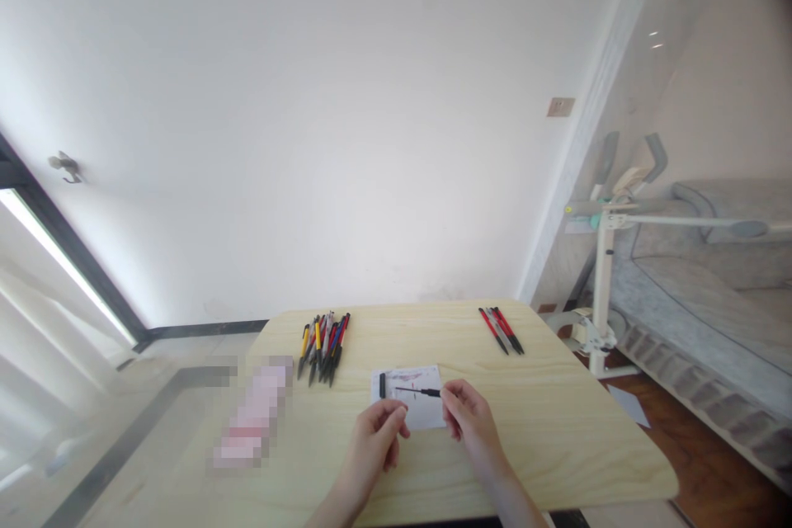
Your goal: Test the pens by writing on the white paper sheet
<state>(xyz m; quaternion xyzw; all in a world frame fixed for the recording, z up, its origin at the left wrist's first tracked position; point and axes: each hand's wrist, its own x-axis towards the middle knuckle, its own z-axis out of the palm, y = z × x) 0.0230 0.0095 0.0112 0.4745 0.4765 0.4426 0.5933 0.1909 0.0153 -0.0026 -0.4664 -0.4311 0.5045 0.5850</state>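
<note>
Over a small white sheet of paper (426,415) with scribbled marks, my right hand (471,414) pinches a black pen part with a thin refill (426,392). The refill points left, held about level. My left hand (379,429) is at the paper's lower left edge, thumb and fingertips pressed together; anything between them is too small to make out. Just beyond it, a short black cylinder (382,385) lies on the paper's left side.
A bunch of yellow, red, blue and grey pens (322,346) lies at the wooden table's (525,437) back left. Several red and grey pens (501,331) lie side by side at the back right. A blurred pink item (256,412) is at the left edge. Exercise equipment (603,289) stands right of the table.
</note>
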